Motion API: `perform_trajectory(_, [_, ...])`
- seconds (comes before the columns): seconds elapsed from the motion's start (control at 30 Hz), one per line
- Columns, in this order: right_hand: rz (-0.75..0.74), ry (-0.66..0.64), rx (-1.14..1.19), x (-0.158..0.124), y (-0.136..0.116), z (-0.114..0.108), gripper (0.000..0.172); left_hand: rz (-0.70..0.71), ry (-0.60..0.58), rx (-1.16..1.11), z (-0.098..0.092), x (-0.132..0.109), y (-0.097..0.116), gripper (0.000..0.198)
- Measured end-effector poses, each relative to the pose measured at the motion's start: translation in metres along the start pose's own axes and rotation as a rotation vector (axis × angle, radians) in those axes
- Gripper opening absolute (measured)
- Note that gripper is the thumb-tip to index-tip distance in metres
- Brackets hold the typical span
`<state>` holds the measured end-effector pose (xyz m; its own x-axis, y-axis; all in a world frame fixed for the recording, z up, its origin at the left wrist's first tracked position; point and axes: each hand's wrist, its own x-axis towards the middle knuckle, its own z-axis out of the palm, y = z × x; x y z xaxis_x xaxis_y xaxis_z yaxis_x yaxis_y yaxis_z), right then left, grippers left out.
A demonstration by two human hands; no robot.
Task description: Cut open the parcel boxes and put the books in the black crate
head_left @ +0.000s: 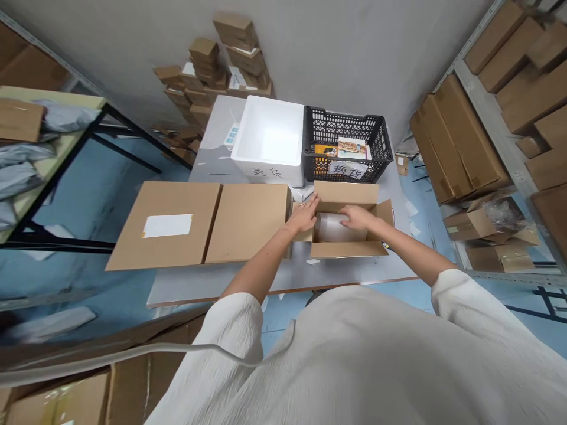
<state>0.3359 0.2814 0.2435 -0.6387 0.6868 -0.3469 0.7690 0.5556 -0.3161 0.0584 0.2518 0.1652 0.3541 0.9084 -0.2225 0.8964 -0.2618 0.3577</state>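
An open cardboard box (pixel 349 250) stands on the table with its flaps spread. In it lies a pale, translucent-wrapped bundle (pixel 330 229); what the wrapping covers I cannot make out. My left hand (pixel 305 215) holds the box at its left side, its fingers over the edge by the back left corner. Reaching in from the right, my right hand (pixel 355 218) has its bent fingers closed on the upper right part of the bundle.
Two closed cardboard boxes (pixel 250 221) sit left of the open one. Behind are a white foam bin (pixel 268 168) and a black plastic crate (pixel 381 147) holding printed packets. Shelves with boxes (pixel 487 88) line the right; a rack with grey parcels (pixel 66 115) stands left.
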Motion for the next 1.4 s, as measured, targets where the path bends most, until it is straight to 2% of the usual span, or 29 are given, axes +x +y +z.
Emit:
perform_trajectory(0.1, [0.139, -0.249, -0.124, 0.032, -0.017, 0.028, 0.043, -0.005, 0.011, -0.019, 0.002, -0.003, 0.002, 0.095])
perform_trajectory(0.17, [0.219, -0.300, -0.169, 0.045, -0.020, 0.046, 0.044, -0.005, 0.020, -0.033, 0.004, -0.005, 0.004, 0.096])
perform_trajectory(0.33, [0.244, -0.331, -0.206, 0.063, -0.014, 0.077, 0.053, -0.033, 0.006, -0.044, 0.005, -0.010, 0.007, 0.096])
perform_trajectory(0.57, [0.222, -0.321, -0.221, 0.078, -0.004, 0.109, 0.056, -0.050, -0.021, -0.054, 0.004, -0.012, 0.010, 0.100])
perform_trajectory(0.7, [0.198, -0.305, -0.225, 0.083, -0.001, 0.119, 0.054, -0.047, -0.020, -0.055, 0.008, -0.013, 0.009, 0.109])
perform_trajectory(1.0, [0.203, -0.286, -0.254, 0.086, 0.002, 0.130, 0.067, -0.060, -0.036, -0.057, 0.008, -0.017, 0.009, 0.101])
perform_trajectory(1.17, [0.209, -0.274, -0.272, 0.088, 0.002, 0.132, 0.072, -0.060, -0.029, -0.047, 0.008, -0.019, 0.010, 0.103])
perform_trajectory(1.4, [0.191, -0.208, -0.301, 0.078, -0.010, 0.128, 0.060, -0.081, -0.043, -0.025, 0.007, -0.017, 0.012, 0.096])
